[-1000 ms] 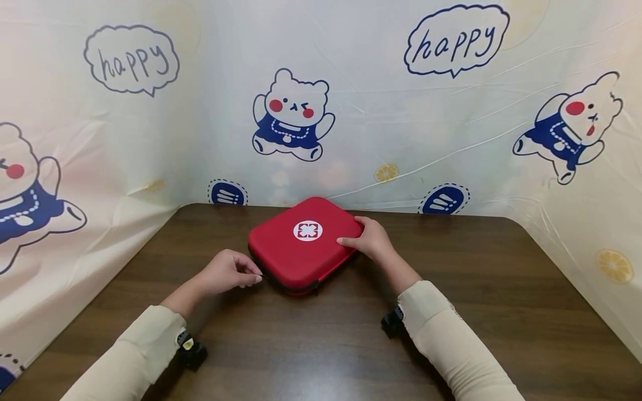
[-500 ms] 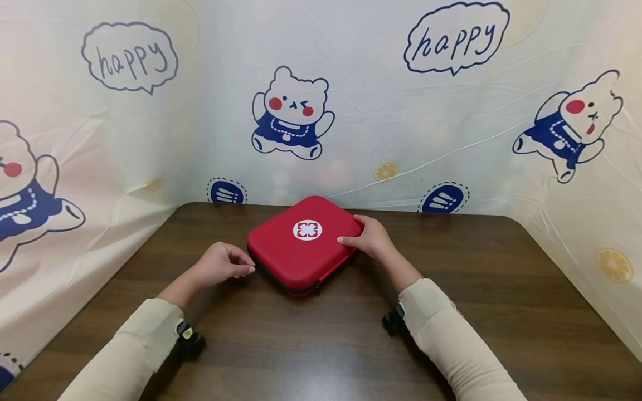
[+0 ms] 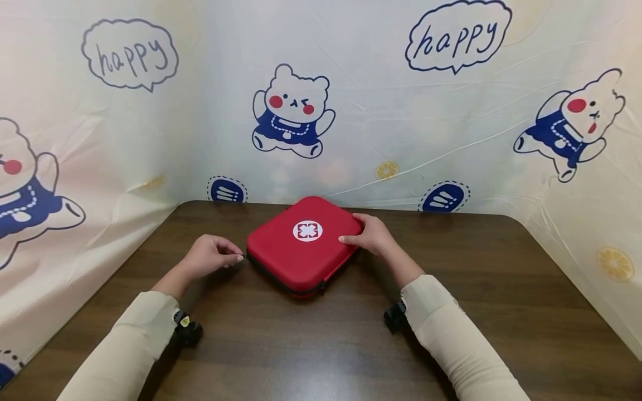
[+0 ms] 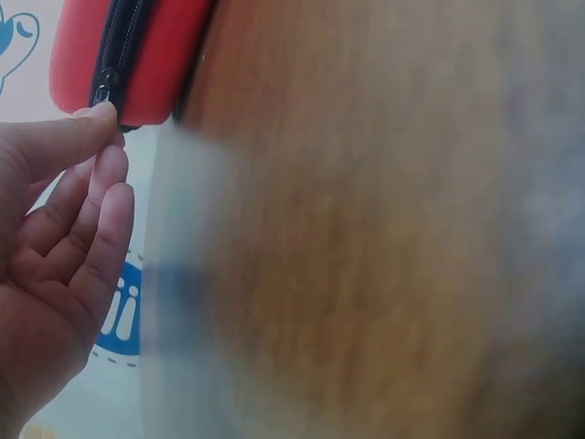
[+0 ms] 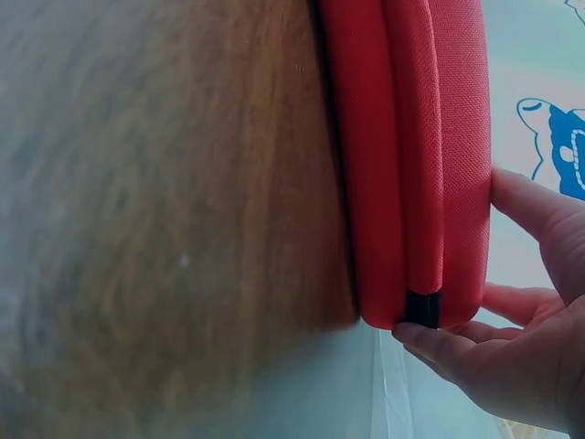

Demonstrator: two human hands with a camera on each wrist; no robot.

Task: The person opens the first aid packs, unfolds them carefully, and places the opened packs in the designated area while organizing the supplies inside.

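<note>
A red zip case (image 3: 301, 250) with a white round emblem lies flat on the table. At its left corner my left hand (image 3: 210, 257) pinches the zipper pull (image 4: 103, 95) between thumb and forefinger. Black zipper tape (image 4: 122, 46) runs along the case's side in the left wrist view, up to the slider by the thumb. My right hand (image 3: 373, 235) grips the opposite corner of the case, thumb on the lid. In the right wrist view its fingers (image 5: 448, 352) reach around the case's end, touching near a short black zipper end (image 5: 422, 308).
The brown wooden table (image 3: 311, 351) carries the case near its far edge. A printed curtain (image 3: 351, 128) with bears hangs close behind and along both sides. Small black cameras (image 3: 189, 332) are strapped to the wrists.
My left hand has slid left and away from me along the case's left edge, with the zipper pull. The right hand and the case have stayed almost where they were.
</note>
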